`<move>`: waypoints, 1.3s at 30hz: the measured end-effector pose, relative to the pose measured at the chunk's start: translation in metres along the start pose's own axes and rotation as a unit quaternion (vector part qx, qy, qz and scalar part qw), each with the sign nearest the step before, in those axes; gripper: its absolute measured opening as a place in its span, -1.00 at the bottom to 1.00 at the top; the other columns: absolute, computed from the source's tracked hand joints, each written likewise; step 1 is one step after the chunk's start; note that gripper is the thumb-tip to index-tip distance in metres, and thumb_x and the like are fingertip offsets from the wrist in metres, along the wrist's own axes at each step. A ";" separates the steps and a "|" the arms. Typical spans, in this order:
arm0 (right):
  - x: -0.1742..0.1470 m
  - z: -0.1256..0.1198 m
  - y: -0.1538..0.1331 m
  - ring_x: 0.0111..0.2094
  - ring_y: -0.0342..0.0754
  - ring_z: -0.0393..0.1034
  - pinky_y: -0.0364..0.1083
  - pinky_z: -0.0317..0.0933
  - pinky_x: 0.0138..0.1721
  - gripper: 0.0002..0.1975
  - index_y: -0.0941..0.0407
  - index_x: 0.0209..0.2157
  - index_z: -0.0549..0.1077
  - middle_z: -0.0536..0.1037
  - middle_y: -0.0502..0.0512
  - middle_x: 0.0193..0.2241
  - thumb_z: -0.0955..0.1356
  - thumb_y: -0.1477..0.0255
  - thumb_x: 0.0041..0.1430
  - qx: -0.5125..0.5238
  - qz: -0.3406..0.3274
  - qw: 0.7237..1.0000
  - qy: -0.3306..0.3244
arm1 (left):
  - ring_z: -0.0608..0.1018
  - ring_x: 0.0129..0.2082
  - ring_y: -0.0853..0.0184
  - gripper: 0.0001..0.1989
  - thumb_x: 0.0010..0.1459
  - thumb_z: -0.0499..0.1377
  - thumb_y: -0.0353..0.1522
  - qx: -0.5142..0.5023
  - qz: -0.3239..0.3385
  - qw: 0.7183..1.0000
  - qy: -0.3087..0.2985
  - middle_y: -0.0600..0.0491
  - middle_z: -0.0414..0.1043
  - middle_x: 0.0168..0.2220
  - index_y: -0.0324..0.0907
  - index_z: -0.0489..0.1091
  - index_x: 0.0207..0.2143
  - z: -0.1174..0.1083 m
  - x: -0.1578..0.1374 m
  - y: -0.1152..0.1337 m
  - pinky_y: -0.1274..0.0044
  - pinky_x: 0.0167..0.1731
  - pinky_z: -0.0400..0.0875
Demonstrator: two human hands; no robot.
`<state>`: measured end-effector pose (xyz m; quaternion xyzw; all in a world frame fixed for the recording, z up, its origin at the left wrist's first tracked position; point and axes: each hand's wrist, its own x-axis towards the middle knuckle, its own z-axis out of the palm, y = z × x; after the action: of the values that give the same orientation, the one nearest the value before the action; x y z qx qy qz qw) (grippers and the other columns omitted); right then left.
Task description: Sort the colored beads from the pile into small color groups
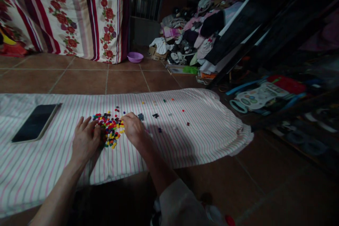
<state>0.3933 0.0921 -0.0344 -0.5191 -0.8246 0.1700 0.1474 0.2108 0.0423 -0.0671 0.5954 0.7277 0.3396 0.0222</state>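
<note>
A heap of small colourful plastic pieces (112, 127) in red, yellow, green, white and black lies on a striped cloth (169, 144). At its left edge rests my left hand (86, 137), fingers apart, with the thumb side against the pieces. My right hand (133, 129) is at the right edge of the heap, its fingers bent together over the pieces; anything held in them is hidden. To the right, small groups sit apart by colour: dark grey pieces (141, 116), black pieces (155, 115), blue pieces (160, 130) and a brown piece (188, 124).
A smartphone (35, 123) lies on the cloth at the left. Beyond the tiled floor (87, 81) hangs a flowered curtain (79, 14), with a purple basin (135, 57) beside it. Heaped clothes (196, 31) fill the back, and a colourful toy-like item (265, 95) stands at right.
</note>
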 end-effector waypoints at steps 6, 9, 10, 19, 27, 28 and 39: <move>0.015 -0.004 0.023 -0.08 -0.12 0.36 -0.18 0.20 -0.02 -0.63 0.13 0.00 0.46 0.45 0.13 -0.06 0.18 0.59 0.25 0.016 0.019 0.997 0.073 | 0.14 0.29 0.07 -0.55 0.20 -0.12 -0.17 -0.015 -0.003 1.000 0.013 -0.13 0.36 0.08 -0.22 0.45 -0.17 -0.001 0.000 0.008 0.16 0.25 0.14; 0.030 -0.011 0.037 -0.06 -0.09 0.36 -0.14 0.20 0.02 -0.62 0.14 -0.01 0.48 0.47 0.16 -0.05 0.16 0.58 0.25 0.012 0.035 0.994 0.101 | 0.13 0.30 0.05 -0.56 0.20 -0.11 -0.17 -0.006 -0.001 1.000 0.019 -0.13 0.36 0.07 -0.22 0.46 -0.18 0.000 0.002 0.003 0.15 0.24 0.14; 0.037 -0.013 0.041 -0.06 -0.09 0.36 -0.13 0.20 0.02 -0.61 0.14 -0.01 0.48 0.48 0.16 -0.04 0.16 0.58 0.25 0.007 0.037 0.994 0.105 | 0.15 0.29 0.05 -0.57 0.19 -0.10 -0.17 0.001 0.000 1.000 0.023 -0.13 0.37 0.06 -0.21 0.46 -0.19 0.000 0.003 0.000 0.13 0.24 0.13; 0.087 -0.012 0.057 -0.04 -0.08 0.36 -0.15 0.16 0.04 -0.54 0.20 0.02 0.49 0.49 0.22 -0.03 0.13 0.68 0.21 -0.079 0.029 0.995 0.049 | 0.26 0.22 0.08 -0.61 0.16 -0.09 -0.19 0.035 -0.009 0.999 0.034 -0.10 0.44 -0.05 -0.15 0.47 -0.25 -0.006 0.009 -0.024 0.09 0.23 0.13; 0.094 -0.004 0.063 -0.03 -0.06 0.35 -0.18 0.15 -0.01 -0.59 0.18 -0.08 0.55 0.50 0.20 -0.07 0.15 0.66 0.24 -0.130 0.019 0.991 0.000 | 0.26 0.22 0.08 -0.58 0.17 -0.11 -0.19 0.042 0.002 0.998 0.038 -0.14 0.43 -0.03 -0.20 0.47 -0.23 -0.007 0.007 -0.033 0.11 0.26 0.09; 0.094 -0.003 0.063 -0.03 -0.05 0.35 -0.17 0.15 -0.01 -0.59 0.18 -0.09 0.55 0.50 0.21 -0.07 0.15 0.66 0.23 -0.137 0.019 0.990 -0.001 | 0.24 0.23 0.07 -0.58 0.16 -0.10 -0.19 0.039 -0.004 0.999 0.038 -0.14 0.42 -0.02 -0.20 0.48 -0.23 -0.007 0.007 -0.033 0.11 0.26 0.09; 0.086 -0.015 0.045 -0.02 -0.02 0.36 -0.11 0.19 0.00 -0.63 0.11 -0.08 0.55 0.49 0.20 -0.02 0.17 0.56 0.27 -0.122 0.049 0.990 0.047 | 0.15 0.29 0.02 -0.56 0.17 -0.08 -0.21 0.015 -0.057 0.998 0.033 -0.14 0.39 0.06 -0.24 0.49 -0.16 -0.013 0.007 -0.028 0.15 0.23 0.16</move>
<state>0.3999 0.1898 -0.0350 -0.5806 -0.8047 0.0508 0.1131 0.1792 0.0408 -0.0696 0.5419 0.7658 0.3462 0.0082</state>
